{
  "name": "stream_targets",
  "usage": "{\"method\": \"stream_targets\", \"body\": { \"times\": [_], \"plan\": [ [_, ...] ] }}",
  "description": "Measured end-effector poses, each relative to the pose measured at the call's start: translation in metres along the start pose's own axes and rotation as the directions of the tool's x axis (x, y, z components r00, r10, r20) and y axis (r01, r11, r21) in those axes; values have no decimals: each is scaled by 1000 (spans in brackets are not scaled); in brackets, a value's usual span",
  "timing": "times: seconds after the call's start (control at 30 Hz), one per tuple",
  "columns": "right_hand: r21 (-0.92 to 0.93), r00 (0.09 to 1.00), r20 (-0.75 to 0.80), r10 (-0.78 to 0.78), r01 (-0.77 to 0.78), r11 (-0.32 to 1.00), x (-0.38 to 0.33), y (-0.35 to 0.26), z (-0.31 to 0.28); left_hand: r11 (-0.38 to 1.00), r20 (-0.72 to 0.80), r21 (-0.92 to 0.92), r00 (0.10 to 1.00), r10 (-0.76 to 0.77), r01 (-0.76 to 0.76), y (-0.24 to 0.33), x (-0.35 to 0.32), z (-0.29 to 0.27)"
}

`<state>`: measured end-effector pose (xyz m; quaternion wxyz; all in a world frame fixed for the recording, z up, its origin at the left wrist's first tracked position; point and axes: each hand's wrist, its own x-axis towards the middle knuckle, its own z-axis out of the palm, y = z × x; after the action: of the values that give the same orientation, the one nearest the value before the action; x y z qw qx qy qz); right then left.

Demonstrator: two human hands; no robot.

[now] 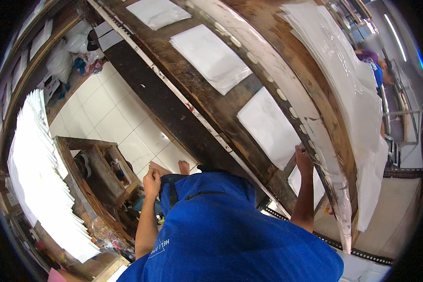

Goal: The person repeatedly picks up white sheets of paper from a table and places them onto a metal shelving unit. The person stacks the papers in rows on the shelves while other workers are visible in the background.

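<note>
A long worn wooden bench (207, 101) carries white sheets (210, 56) laid in a row

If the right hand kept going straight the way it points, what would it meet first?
The right hand points up the table; just ahead lies the white sheet on the wooden table. Depth is unclear.

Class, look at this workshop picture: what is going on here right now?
A person in a blue shirt stands at a long, worn wooden table with white sheets laid in a row. The right hand rests at the edge of the nearest white sheet. The left hand hangs by the waist, holding nothing visible.
</note>
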<state>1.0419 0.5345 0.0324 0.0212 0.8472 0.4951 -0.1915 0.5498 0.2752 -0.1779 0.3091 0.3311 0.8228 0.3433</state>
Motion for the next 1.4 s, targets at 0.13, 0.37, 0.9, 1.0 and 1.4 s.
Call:
{"method": "stream_targets", "body": {
  "times": [0.13,0.37,0.9,1.0,1.4],
  "plan": [
    [-43,755,-389,-528,557,829,-32,-64,-12,998,-140,-59,990,-25,17,-3,3,-14],
    [413,494,-118,-862,814,410,-123,-233,45,979,-317,-204,944,-86,21,11,9,-65],
    [398,-389,477,-788,895,-201,-310,-461,163,981,-750,-163,659,-54,-106,67,4,-274],
    [414,-405,448,-797,884,-216,-317,-495,179,972,-752,-212,652,-98,-99,55,24,-303],
    [385,-153,414,-897,923,20,-292,-495,198,977,-567,-138,822,57,-163,39,106,-334]
  ]
}}
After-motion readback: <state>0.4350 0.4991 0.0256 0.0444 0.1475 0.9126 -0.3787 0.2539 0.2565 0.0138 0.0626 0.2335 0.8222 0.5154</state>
